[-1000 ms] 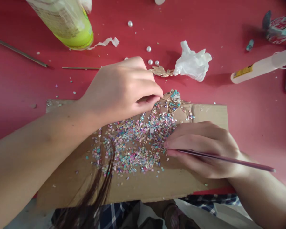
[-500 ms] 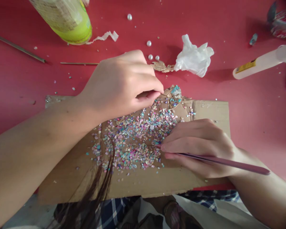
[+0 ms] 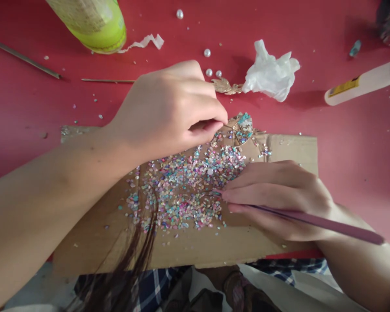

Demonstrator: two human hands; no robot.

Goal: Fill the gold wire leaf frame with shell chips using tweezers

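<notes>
A red bench (image 3: 351,160) is carrying a sheet of cardboard (image 3: 195,253), where many-coloured chips (image 3: 182,186) are lying scattered. Near its far edge, the left hand (image 3: 178,108) is pinching a gold-framed ornament (image 3: 245,129) by its thin stem, fingers nearly together. The right hand's (image 3: 282,199) fingers are closing around a purple-handled tool (image 3: 338,227) over the chips. Beyond, crumpled tissue (image 3: 273,71) is lying near pearly beads (image 3: 209,72); plaid cloth (image 3: 152,288) is showing below.
</notes>
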